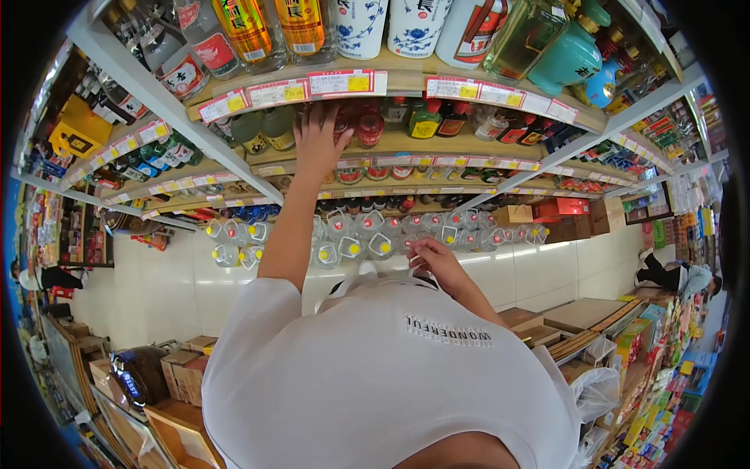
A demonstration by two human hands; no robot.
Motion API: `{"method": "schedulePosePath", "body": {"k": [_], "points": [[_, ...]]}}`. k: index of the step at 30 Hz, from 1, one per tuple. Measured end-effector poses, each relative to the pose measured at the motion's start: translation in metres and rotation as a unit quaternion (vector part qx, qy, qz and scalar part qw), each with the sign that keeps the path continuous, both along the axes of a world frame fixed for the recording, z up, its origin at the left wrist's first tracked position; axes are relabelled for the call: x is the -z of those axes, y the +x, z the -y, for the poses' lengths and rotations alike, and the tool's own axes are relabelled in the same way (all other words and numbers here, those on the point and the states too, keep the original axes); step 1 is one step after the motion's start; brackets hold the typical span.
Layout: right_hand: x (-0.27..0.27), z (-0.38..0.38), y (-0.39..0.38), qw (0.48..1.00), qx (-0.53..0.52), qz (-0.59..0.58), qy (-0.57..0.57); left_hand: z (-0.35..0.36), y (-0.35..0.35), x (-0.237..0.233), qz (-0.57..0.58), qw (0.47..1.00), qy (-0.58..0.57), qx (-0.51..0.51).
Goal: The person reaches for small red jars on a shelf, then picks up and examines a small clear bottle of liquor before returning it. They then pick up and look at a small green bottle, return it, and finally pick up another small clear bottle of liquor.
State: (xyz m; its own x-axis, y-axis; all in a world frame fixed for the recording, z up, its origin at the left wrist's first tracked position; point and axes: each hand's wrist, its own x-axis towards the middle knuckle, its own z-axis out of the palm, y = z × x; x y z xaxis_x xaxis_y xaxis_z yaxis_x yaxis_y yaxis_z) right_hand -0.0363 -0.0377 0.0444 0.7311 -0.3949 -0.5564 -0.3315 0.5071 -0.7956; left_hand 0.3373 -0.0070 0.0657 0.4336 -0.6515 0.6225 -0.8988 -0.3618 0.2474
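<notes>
My left hand reaches up into the second shelf, its back toward me. Its fingers rest against small red-capped bottles just under the price-tag rail; the palm side is hidden. My right hand is curled close to my chest, its fingers pinched on a white fabric edge that rises from my white shirt. Clear jugs with yellow caps stand in rows on the floor-level shelf behind both hands.
Shelves of bottles fill the wall in front of me, with blue-and-white jars and a teal flask on top. Cardboard boxes and stacked goods flank me. Other people stand at both aisle ends.
</notes>
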Motion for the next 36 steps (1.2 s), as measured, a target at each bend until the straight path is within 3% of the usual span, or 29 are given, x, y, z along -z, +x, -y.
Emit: {"method": "schedulePosePath", "body": {"k": [17, 36], "points": [[0.019, -0.003, -0.017, 0.996, 0.082, -0.024, 0.008, -0.058, -0.037, 0.015, -0.186, 0.979, -0.085, 0.014], [0.01, -0.005, -0.033, 0.993, 0.103, -0.053, -0.021, -0.024, -0.015, 0.011, 0.002, 0.999, 0.001, 0.043]]}}
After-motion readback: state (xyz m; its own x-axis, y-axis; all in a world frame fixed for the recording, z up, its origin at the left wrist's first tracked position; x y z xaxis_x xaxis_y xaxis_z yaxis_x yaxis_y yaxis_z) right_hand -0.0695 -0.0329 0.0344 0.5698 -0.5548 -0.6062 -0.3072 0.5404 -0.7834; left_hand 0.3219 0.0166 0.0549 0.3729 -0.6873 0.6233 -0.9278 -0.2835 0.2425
